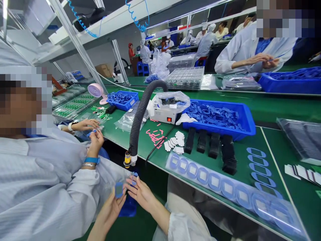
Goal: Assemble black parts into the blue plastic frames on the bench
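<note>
My left hand (113, 205) pinches a rounded blue plastic frame (118, 189) with a greyish window, held upright below the table edge. Close by on the right, my right hand (142, 194) has its palm turned up and its fingers bent around a second small blue piece (134, 177), partly hidden by the fingers. Just above both hands hangs the nozzle end of a black corrugated hose (136, 130), with a yellow sensor (127, 159) fixed beside it.
A co-worker (75, 187) sits close on the left. On the green table are a clear strip of blue frames (215, 181), black foam blocks (228, 155), white squares (178, 139), pink strips (155, 138), a white switch box (163, 115) and a blue bin (247, 117).
</note>
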Demonstrator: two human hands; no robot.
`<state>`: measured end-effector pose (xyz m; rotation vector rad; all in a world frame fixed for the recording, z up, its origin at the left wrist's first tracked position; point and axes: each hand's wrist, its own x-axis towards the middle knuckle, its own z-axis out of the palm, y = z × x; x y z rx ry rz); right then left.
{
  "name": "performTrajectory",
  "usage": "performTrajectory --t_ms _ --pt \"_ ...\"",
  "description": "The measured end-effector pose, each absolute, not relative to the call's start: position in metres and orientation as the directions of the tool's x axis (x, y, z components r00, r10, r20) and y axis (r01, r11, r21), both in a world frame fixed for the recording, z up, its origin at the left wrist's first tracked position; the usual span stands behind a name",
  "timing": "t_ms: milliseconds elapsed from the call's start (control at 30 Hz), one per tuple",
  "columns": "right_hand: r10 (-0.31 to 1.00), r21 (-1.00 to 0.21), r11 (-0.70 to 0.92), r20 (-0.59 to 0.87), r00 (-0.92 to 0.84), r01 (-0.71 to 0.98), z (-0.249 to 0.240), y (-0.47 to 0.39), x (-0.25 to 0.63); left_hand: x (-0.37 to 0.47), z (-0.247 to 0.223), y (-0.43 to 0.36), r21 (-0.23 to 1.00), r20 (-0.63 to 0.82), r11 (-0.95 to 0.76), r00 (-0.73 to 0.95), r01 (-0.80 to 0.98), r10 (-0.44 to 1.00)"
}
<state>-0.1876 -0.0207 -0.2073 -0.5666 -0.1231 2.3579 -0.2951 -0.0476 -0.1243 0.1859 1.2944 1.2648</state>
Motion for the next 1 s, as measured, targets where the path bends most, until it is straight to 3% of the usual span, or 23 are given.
performTrajectory --t_ms 200,400,533,733,900,1000 --pt "0.704 -0.319 -0.701 -0.456 -0.544 -0.639 -0.233 -0.013 -0.179 -0.268 -0.168 -0.015 0.653 -0.634 0.411 -0.162 -0.636 0.756" --pt "0.745 -0.336 -0.666 -0.348 -0.569 -0.666 -0.204 0.009 -0.185 -0.276 -0.155 -0.061 0.644 -0.629 0.468 -0.071 -0.605 0.774" --pt "0.692 -0.332 -0.721 -0.296 -0.658 -0.609 -0.184 0.006 -0.193 -0.296 -0.142 -0.092 0.664 -0.62 0.429 -0.131 -0.612 0.773" --pt "0.633 -0.38 -0.774 -0.433 -0.642 -0.506 -0.197 -0.03 -0.167 -0.298 -0.146 -0.051 0.702 -0.609 0.349 -0.269 -0.621 0.746" --pt "0.6 -0.425 -0.799 -0.511 -0.616 -0.425 -0.186 -0.074 -0.108 -0.262 -0.161 -0.024 0.652 -0.681 0.441 -0.222 -0.617 0.698" --pt "0.655 -0.503 -0.754 -0.533 -0.535 -0.421 -0.16 -0.089 -0.068 -0.231 -0.157 -0.031 0.628 -0.694 0.469 -0.174 -0.621 0.699"
